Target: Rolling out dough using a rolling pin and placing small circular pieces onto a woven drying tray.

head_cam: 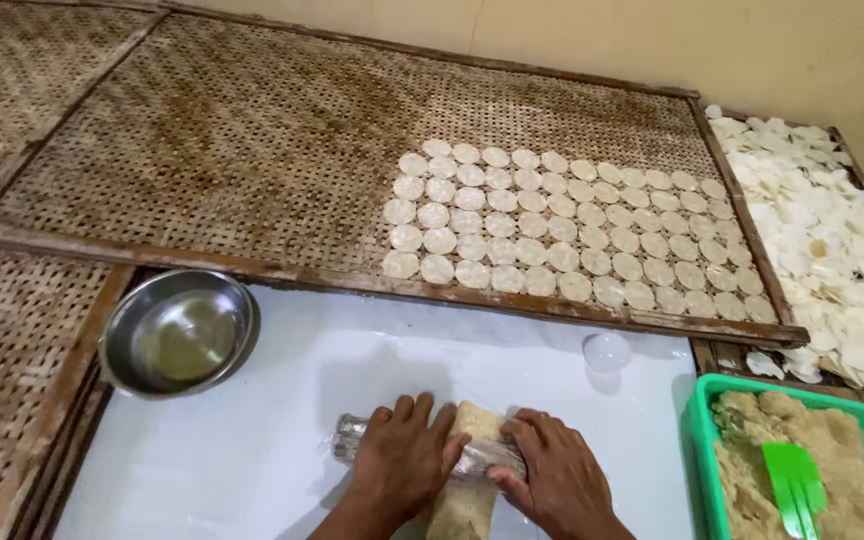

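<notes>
Two bare hands press flat on a plastic-wrapped rolling pin (422,445), which lies crosswise on a strip of beige dough (467,470) at 6 o'clock on the white plastic sheet (282,430). The left hand (407,455) lies palm down, fingers spread over the roller's left half; the right hand (552,470) lies likewise on the right half, fingers loosely together. Neither pinches anything.

Judgement on the step: even downward pressure from both palms, with the roller kept square to the strip, should give uniform thickness; uneven weight would likely thin one edge.

Items, largest first:

- Woven bamboo drying tray (232,150), wood-framed, from 10 to 2 o'clock: coarse lattice, stained brown.
- White plastic sheet: smooth, glossy, slightly creased.
- Heap of dried white chips (822,240) at 3 o'clock: thin, curled, irregular.
- Rows of raw dough discs (562,225) at 1 o'clock on the tray: flat, round, pale cream, edges touching.
- Green plastic basket (702,420) at 4 o'clock: holds crumbly tan dough (842,470) and a green scraper (792,485).
- Stainless steel bowl (180,332) at 9 o'clock: shiny; it appears to hold a little clear liquid.
- Dough strip: matte, grainy.
- Small translucent round object (607,352) at 2 o'clock, near the tray frame; its kind cannot be told.
</notes>
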